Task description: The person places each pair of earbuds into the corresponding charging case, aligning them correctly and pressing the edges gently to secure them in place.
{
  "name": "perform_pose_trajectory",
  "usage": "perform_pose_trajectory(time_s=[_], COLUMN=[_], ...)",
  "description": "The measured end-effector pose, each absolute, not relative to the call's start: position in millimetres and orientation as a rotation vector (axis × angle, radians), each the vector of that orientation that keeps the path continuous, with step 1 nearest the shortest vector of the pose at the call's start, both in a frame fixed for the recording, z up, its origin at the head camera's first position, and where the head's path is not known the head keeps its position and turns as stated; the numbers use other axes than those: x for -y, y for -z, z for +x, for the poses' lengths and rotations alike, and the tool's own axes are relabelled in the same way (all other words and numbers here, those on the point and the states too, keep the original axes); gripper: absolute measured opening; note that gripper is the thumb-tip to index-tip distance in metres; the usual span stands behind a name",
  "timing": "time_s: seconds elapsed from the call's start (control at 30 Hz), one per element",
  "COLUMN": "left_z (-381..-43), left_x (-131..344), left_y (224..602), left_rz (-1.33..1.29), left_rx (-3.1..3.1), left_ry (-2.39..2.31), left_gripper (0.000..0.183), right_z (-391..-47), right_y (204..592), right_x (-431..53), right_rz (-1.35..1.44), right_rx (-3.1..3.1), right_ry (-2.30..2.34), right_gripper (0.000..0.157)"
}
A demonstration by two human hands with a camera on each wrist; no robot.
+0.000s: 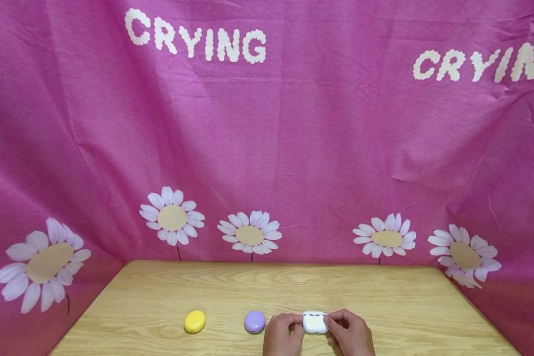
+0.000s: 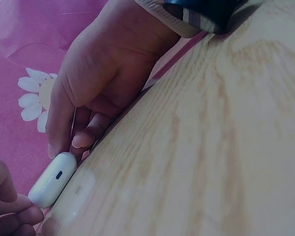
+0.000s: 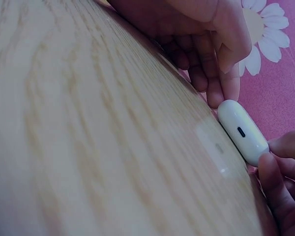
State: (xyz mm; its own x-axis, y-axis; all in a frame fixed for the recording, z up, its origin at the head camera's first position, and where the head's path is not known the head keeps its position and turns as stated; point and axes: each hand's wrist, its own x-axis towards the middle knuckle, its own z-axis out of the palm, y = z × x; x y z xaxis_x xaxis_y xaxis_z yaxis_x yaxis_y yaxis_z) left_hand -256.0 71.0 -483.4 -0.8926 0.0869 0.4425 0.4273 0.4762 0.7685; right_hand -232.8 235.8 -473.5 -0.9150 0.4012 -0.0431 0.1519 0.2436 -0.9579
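A white earbud case (image 1: 315, 324) lies flat on the wooden table, with small dark marks along its far side in the head view. Its charging port faces the person, as both wrist views show. My left hand (image 1: 284, 335) grips the case's left end with fingertips and thumb. At the right end, my right hand (image 1: 350, 332) pinches it between thumb and fingers. In the left wrist view the case (image 2: 52, 180) sits between both hands; the right wrist view shows the same case (image 3: 243, 132) held at its two ends.
Just left of my left hand lies a round purple case (image 1: 255, 322). Farther left is a glossy yellow oval case (image 1: 195, 321). The wooden table (image 1: 231, 282) ends at a pink curtain (image 1: 320, 148) printed with daisies and white letters, which surrounds the back and sides.
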Motion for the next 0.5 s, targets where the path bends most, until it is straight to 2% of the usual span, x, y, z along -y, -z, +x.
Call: perform_pose_trajectory(time_s=[0.5], left_z=[-257.7], left_x=[-71.6], left_y=[483.5], left_rz=[-0.446], left_rx=[2.389], left_ry=[1.401], left_gripper=[0.017], right_z=[-234.2], right_y=[475.5], right_x=[-234.8], right_rz=[-0.492], right_rx=[2.258], right_ry=[-1.759], right_gripper=[0.017])
